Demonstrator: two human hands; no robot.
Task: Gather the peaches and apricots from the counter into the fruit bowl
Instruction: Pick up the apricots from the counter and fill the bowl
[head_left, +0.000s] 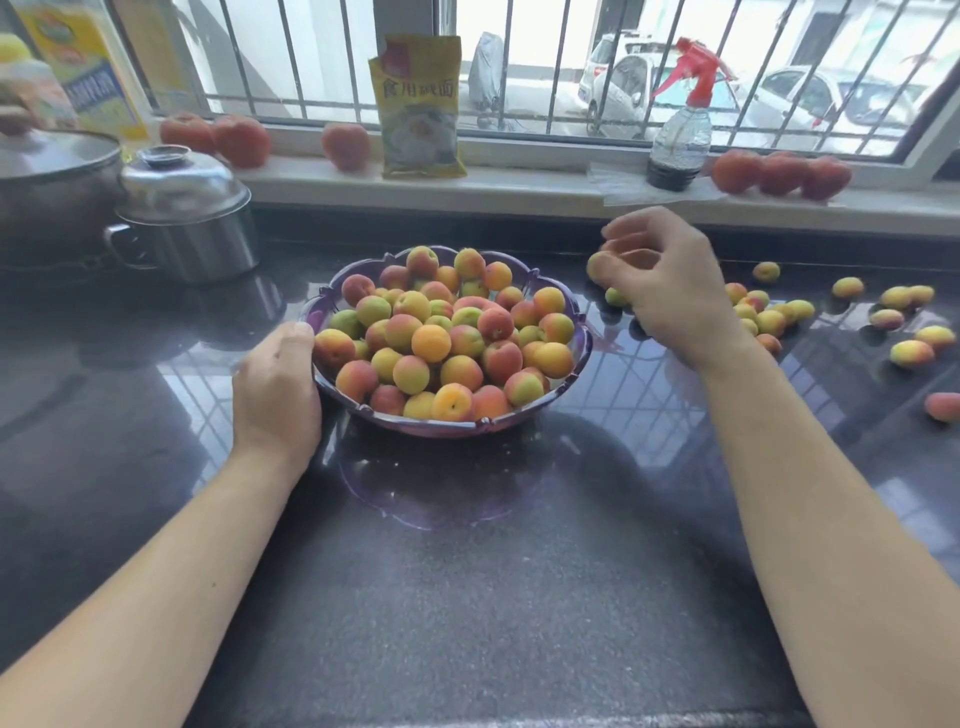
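A purple scalloped fruit bowl stands mid-counter, heaped with several small orange, red and green apricots. My left hand grips the bowl's left rim. My right hand hovers just right of the bowl, fingers curled around a few apricots; one greenish fruit shows under the palm. Several loose apricots lie scattered on the dark counter to the right. Larger red peaches sit along the windowsill, with more peaches at its left.
A steel pot with lid and a bigger pot stand at the back left. On the sill are a yellow packet and a spray bottle. The polished dark counter stretches toward me.
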